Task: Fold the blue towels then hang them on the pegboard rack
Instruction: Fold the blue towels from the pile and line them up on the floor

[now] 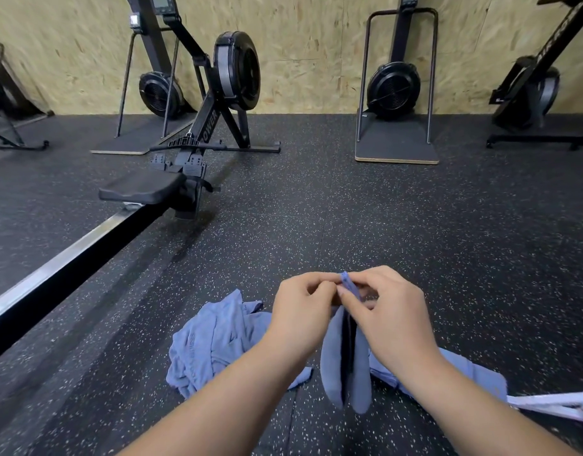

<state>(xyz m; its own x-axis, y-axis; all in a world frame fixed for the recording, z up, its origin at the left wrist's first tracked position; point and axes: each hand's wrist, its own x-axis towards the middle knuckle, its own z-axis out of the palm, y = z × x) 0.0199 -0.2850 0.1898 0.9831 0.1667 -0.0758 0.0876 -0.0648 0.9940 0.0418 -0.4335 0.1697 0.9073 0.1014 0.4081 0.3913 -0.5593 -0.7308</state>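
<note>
Fingers (pixel 318 284) of the left hand (pixel 301 312) and right hand (pixel 394 319) meet, pinching the top edge of a blue towel (pixel 331 357). It hangs in two flaps above the speckled floor (pixel 415 232). A second towel (pixel 208 347) lies crumpled on the floor to the left, and a third towel (pixel 464 373) lies behind the right wrist. A rowing machine (pixel 201 133) stands beyond, to the left.

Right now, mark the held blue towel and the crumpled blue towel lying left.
held blue cloth towel (pixel 333 363): head view, left hanging fold.
crumpled blue cloth towel (pixel 208 343): head view, middle of heap.
</note>
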